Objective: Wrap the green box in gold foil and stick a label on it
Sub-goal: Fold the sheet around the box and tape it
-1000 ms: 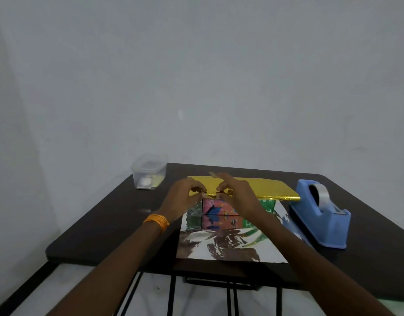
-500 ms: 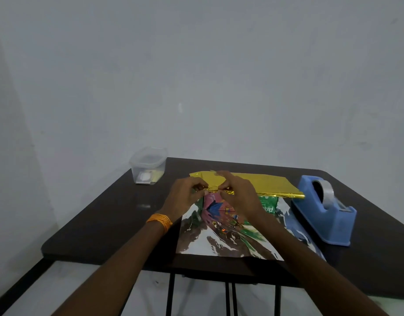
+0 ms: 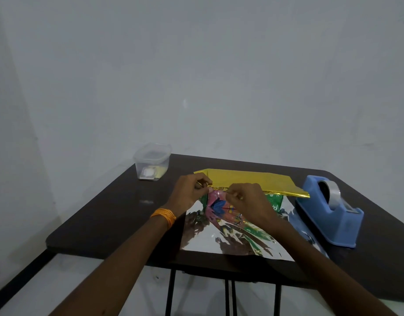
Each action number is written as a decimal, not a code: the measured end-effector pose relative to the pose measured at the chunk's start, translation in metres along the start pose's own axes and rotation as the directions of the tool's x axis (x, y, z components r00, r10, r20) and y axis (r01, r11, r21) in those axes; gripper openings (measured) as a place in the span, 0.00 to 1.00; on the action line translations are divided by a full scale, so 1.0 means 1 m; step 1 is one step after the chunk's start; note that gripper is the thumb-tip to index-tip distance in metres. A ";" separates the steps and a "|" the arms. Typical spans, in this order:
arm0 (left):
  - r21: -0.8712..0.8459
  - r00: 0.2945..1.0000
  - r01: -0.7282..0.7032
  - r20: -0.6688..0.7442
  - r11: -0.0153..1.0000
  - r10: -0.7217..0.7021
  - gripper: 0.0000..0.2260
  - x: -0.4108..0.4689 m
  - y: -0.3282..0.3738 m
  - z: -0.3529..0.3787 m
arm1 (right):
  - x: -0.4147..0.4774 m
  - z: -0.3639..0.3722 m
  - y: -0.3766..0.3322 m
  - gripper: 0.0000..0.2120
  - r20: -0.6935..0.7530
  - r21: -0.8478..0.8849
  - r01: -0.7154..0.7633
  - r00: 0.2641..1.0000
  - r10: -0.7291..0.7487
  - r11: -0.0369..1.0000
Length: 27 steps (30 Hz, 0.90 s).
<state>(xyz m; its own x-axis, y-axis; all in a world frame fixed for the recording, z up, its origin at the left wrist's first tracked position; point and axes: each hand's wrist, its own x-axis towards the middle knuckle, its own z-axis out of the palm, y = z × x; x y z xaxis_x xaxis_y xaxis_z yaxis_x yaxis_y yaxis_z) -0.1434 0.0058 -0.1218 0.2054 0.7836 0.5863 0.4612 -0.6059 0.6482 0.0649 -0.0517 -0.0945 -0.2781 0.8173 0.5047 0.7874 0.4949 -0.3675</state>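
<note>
Since a second ago, the near part of the shiny gold foil sheet (image 3: 249, 181) has changed shape. Its silver underside, in the lower centre of the frame, then lay flat in front of the box. Now it is buckled and drawn up towards the box, and its reflections are smeared and creased. The fingertips of the two hands, almost touching then, now sit slightly apart along the foil's folded edge.

The left hand (image 3: 192, 190), with a band of orange thread (image 3: 164, 216) at its wrist, has its fingers curled and pinches the gold edge at the box's left end. The right hand (image 3: 244, 199) pinches the same edge just to the right. I judge that the far flap is being tightened over the top of the box, so the wrapping is at an early stage, with no tape or label on yet.

The green cardboard box (image 3: 274, 199) sits at the centre of the dark desk (image 3: 105, 213), on the sheet and under the gold flap. Its long axis runs left to right across the frame, dipping a little to the right, and its pink and blue printed face is turned towards the viewer.

The blue tape dispenser (image 3: 328, 213) stands just right of the sheet. A clear plastic tub (image 3: 152, 163) sits well apart at the desk's upper-left corner.
</note>
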 end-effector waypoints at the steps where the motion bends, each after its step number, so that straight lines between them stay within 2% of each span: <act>1: 0.005 1.000 0.000 0.005 1.000 0.000 0.07 0.000 0.000 0.000 | 0.002 0.002 0.000 0.10 0.071 -0.032 -0.014 0.997 0.016 0.999; 4: 0.030 1.000 0.009 0.020 1.000 -0.010 0.06 0.002 0.001 -0.002 | 0.010 0.006 -0.002 0.11 0.152 -0.124 -0.021 0.988 0.040 0.992; 8: 0.050 1.000 0.003 0.023 0.999 -0.004 0.06 0.003 0.005 -0.003 | 0.020 0.009 -0.013 0.11 0.145 -0.211 0.013 0.989 0.018 0.977; 17: 0.097 0.999 0.002 0.038 0.995 -0.005 0.05 0.003 0.005 -0.004 | 0.025 0.016 -0.028 0.13 0.104 -0.444 -0.046 0.989 0.102 0.895; 27: 0.102 0.999 -0.011 0.050 0.995 0.006 0.05 0.004 0.003 -0.003 | 0.023 0.022 -0.038 0.14 0.004 -0.495 -0.165 0.981 0.192 0.853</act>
<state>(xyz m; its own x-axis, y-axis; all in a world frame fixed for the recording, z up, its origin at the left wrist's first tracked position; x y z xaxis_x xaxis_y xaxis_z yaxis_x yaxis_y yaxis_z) -0.1433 0.0068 -0.1155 0.2507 0.7859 0.5652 0.5446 -0.5972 0.5888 0.0164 -0.0450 -0.0856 -0.1238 0.8982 0.4218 0.9900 0.1411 -0.0099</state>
